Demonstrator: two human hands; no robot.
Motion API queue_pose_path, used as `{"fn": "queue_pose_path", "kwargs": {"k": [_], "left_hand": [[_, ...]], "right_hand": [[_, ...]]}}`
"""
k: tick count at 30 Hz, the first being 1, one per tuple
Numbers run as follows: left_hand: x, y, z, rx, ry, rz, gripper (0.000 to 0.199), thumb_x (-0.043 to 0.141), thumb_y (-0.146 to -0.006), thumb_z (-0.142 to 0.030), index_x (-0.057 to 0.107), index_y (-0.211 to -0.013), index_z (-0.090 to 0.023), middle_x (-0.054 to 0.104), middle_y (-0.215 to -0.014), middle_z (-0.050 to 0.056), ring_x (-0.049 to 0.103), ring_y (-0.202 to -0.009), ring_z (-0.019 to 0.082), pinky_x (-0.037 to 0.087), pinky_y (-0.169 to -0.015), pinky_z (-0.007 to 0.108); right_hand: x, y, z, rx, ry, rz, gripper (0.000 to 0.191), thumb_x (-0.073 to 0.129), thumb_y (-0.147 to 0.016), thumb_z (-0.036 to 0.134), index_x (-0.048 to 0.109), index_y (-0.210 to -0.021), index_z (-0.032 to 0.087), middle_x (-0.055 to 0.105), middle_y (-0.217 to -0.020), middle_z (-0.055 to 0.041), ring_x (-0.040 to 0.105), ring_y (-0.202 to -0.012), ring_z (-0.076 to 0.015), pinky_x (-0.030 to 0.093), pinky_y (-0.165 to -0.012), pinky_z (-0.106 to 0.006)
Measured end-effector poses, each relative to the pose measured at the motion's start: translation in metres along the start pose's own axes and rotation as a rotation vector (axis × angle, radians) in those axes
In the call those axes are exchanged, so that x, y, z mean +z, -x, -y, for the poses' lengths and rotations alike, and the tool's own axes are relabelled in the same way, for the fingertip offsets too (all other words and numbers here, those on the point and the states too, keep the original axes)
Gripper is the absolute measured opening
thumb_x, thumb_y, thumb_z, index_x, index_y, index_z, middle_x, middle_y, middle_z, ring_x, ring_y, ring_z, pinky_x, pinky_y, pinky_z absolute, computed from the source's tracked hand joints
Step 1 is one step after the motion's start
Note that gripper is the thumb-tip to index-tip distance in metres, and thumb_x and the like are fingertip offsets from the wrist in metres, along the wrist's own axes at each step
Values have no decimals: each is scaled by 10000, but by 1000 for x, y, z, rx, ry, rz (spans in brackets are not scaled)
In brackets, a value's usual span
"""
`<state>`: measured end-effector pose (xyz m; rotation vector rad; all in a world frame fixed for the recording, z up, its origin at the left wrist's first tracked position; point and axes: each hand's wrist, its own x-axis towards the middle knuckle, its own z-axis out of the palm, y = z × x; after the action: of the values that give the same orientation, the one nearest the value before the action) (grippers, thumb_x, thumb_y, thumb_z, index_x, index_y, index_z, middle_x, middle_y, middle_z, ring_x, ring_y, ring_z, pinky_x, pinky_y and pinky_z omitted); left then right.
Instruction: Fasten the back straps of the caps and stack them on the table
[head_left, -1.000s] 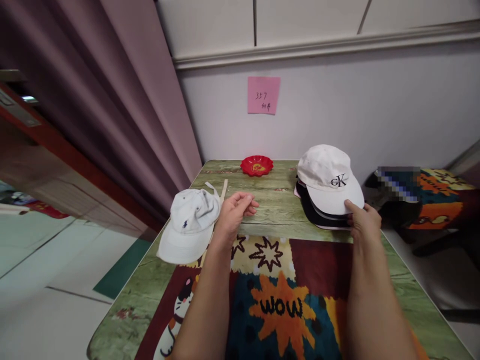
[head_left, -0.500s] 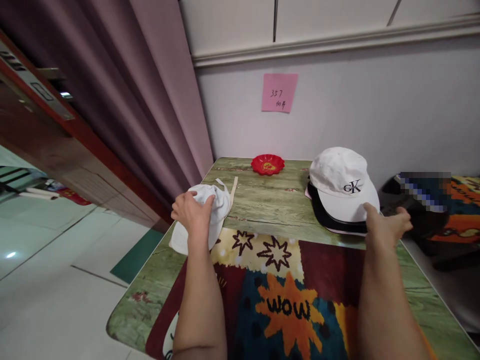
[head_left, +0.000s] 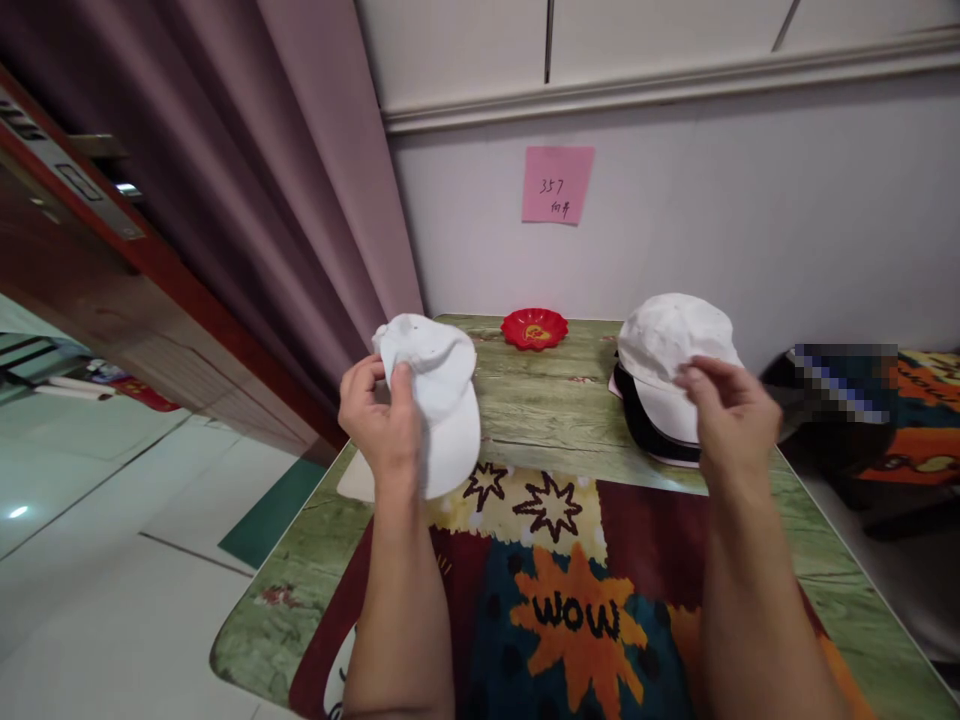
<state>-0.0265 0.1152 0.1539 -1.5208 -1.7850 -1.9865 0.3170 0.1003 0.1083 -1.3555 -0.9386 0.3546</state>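
In my left hand [head_left: 382, 420] is a white baseball cap [head_left: 431, 375], pinched near its back edge with the thumb on the crown. The cap is raised off the table, its brim angled down and to the right. Beneath it lies a pale piece like another cap's brim [head_left: 355, 480], mostly hidden. My right hand [head_left: 735, 400] is in front of a white cap [head_left: 667, 335] on a stack, with nothing visible in its loosely bent fingers. I cannot tell whether it touches that cap. A black cap [head_left: 637, 415] shows underneath.
A red scalloped dish [head_left: 535, 329] sits at the back of the green wood-patterned table [head_left: 540, 400]. A colourful WOW-print cloth [head_left: 577, 620] covers the front. A pink note [head_left: 558, 186] is on the wall. A purple curtain [head_left: 330, 180] and wooden door [head_left: 165, 260] stand left.
My left hand has lifted and turned the white cap, its brim now pointing right. My right hand has moved left from beside the stack, its fingers drawn closer together.
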Motion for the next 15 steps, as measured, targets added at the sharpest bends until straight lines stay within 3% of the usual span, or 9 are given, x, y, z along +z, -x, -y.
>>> {"fn": "queue_pose_path", "kwargs": {"k": [3, 6, 9, 13, 15], "left_hand": [[4, 14, -35, -40, 261, 143, 103, 670, -880, -315, 665, -872, -213, 667, -925, 26, 605, -870, 187, 476, -795, 305], [13, 33, -61, -44, 330, 348, 83, 681, -864, -284, 675, -824, -212, 664, -870, 19, 572, -785, 167, 448, -706, 282], [20, 49, -80, 16, 355, 564, 94, 666, -866, -252, 678, -785, -206, 678, -865, 30, 553, -737, 164, 426, -660, 290], [21, 55, -94, 112, 510, 925, 95, 719, -844, -278, 718, -780, -208, 709, -897, 54, 623, -826, 201, 476, -768, 319], [23, 53, -90, 90, 596, 980, 149, 722, -859, -326, 727, -765, -211, 724, -896, 58, 652, -885, 215, 491, -848, 334]], "right_hand": [[18, 18, 19, 310, -223, 462, 509, 720, -811, 617, 714, -1095, 195, 751, -1104, -122, 718, -1017, -272, 595, -869, -406], [33, 34, 34, 548, -447, 678, 588, 651, -826, 712, 711, -1127, 210, 748, -1158, -138, 728, -1014, -281, 625, -772, -381], [40, 40, 41, 617, -635, 721, 505, 692, -829, 628, 703, -1137, 228, 762, -1138, -110, 737, -983, -283, 630, -753, -387], [35, 35, 36, 545, -677, 679, 372, 777, -713, 302, 709, -1068, 213, 787, -1046, -72, 740, -985, -307, 614, -846, -436], [30, 31, 32, 485, -659, 656, 406, 733, -671, 231, 707, -1076, 215, 792, -988, -55, 746, -953, -310, 607, -858, -462]]}}
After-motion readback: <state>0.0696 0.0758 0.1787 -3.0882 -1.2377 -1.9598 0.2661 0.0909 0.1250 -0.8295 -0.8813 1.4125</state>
